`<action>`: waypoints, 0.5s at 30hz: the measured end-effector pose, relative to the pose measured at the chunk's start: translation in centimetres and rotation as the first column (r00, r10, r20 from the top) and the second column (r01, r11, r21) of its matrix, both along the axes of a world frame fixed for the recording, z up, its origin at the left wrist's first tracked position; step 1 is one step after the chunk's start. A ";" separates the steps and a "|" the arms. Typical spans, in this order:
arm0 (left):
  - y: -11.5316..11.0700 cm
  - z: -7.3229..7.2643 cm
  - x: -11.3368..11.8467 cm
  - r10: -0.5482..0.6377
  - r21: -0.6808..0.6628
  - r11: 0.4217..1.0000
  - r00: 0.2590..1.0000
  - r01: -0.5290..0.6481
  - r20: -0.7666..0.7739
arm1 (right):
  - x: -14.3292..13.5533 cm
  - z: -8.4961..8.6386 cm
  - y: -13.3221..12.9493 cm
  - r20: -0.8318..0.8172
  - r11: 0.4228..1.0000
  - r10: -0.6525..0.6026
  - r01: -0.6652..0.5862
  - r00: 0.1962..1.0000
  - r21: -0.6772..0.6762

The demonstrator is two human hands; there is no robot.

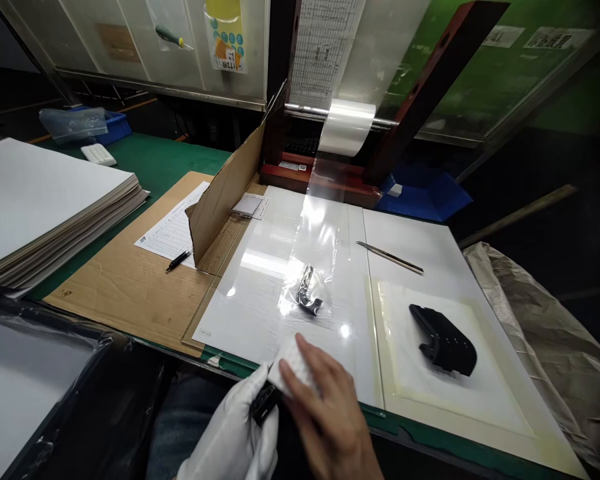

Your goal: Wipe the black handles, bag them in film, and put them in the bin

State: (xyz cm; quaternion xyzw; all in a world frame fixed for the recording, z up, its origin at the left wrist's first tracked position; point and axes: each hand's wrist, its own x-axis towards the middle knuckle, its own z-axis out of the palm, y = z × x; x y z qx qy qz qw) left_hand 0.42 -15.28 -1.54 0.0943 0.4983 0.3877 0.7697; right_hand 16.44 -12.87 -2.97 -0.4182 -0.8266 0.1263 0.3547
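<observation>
My left hand [235,427], in a white glove, grips a small black plastic part [264,402] just off the table's front edge. Against that part, my bare right hand [325,400] presses a folded white cloth [294,365], its fingers closed on it. The hands cover most of the part. Beyond them, a curved black part [308,293] lies under or inside clear plastic film [320,227] that comes down from a roll [347,127]. To the right, a larger black plastic part [445,339] rests on a white sheet [490,393] edged with yellowish tape.
Tweezers [390,257] lie right of the film. A cardboard divider [225,193] stands at left, beside a pen [179,261] and a printed form [167,227]. A thick stack of white sheets [50,200] fills the far left. Blue bins [430,195] sit behind.
</observation>
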 end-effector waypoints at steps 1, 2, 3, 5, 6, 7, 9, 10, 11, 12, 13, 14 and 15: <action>-0.1 -0.2 0.0 -0.002 0.006 1.000 1.000 0.002 0.004 | 0.0 0.0 0.0 0.039 1.000 -0.020 0.020 0.999 -0.023; -0.3 -0.4 0.0 -0.007 0.010 1.000 1.000 0.007 0.010 | 0.0 0.0 0.0 0.062 0.999 -0.040 0.042 0.997 -0.032; -0.5 -0.5 -0.1 -0.012 0.013 1.000 1.000 0.012 0.017 | -0.1 0.0 0.0 0.074 0.999 -0.041 0.042 0.996 -0.021; -0.8 -0.6 -0.1 -0.028 0.010 1.000 0.999 0.027 0.034 | -0.2 -0.1 0.0 0.079 1.000 0.022 -0.023 0.997 0.005; -0.9 -0.6 -0.1 -0.029 0.009 1.000 0.999 0.029 0.040 | -0.2 -0.2 0.0 0.079 0.999 0.044 -0.043 0.996 -0.009; -1.0 -0.6 -0.1 -0.026 0.011 1.000 0.998 0.025 0.049 | -0.1 -0.2 0.0 0.079 0.999 0.032 -0.028 0.996 -0.041; -1.0 -0.6 -0.2 -0.017 0.021 1.000 0.997 0.016 0.076 | 0.1 -0.2 0.1 0.088 0.995 -0.036 0.044 0.995 -0.093; -1.0 -0.6 -0.2 -0.016 0.025 1.000 0.996 0.014 0.092 | 0.1 -0.1 0.1 0.090 0.995 -0.044 0.052 0.995 -0.090; -1.0 -0.6 -0.2 -0.018 0.027 1.000 0.994 0.015 0.107 | 0.1 -0.1 0.1 0.086 0.997 -0.014 0.020 0.996 -0.071; -1.0 -0.7 -0.2 -0.023 0.026 0.999 0.992 0.020 0.120 | 0.1 0.0 0.1 0.082 0.998 0.037 -0.032 0.996 -0.058; -1.1 -0.9 -0.3 -0.029 0.022 0.999 0.992 0.026 0.126 | 0.2 0.1 0.1 0.077 0.995 0.075 -0.070 0.994 -0.065; -1.1 -1.0 -0.3 -0.034 0.023 0.999 0.991 0.031 0.131 | 0.2 0.1 0.1 0.073 0.993 0.079 -0.072 0.994 -0.089; -1.2 -1.2 -0.4 -0.039 0.025 0.999 0.990 0.036 0.134 | 0.2 0.2 0.2 0.074 0.992 0.048 -0.038 0.996 -0.120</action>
